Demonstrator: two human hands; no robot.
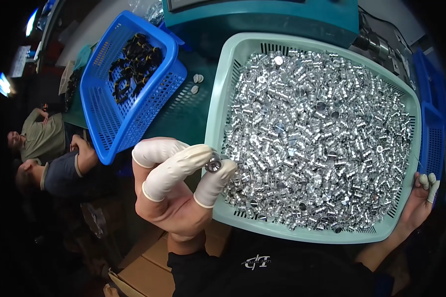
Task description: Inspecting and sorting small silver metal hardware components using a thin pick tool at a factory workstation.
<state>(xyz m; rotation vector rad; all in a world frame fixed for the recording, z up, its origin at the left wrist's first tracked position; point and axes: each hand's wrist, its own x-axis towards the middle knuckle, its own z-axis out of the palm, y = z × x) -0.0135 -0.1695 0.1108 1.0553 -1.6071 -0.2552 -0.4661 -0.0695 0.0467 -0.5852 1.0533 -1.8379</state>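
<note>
Your left hand (176, 190) wears white finger cots, and its covered fingertips (203, 154) are pinched shut on one small silver metal fitting (213, 165), held between thumb and forefinger just over the near left rim of the pale green basket (218, 119). That basket is heaped with matching silver fittings (317, 133). Your right hand (421, 198) curls around the basket's far right corner, fingers gripping the rim. A blue basket (109, 128) of black parts (134, 67) sits tilted to the left.
</note>
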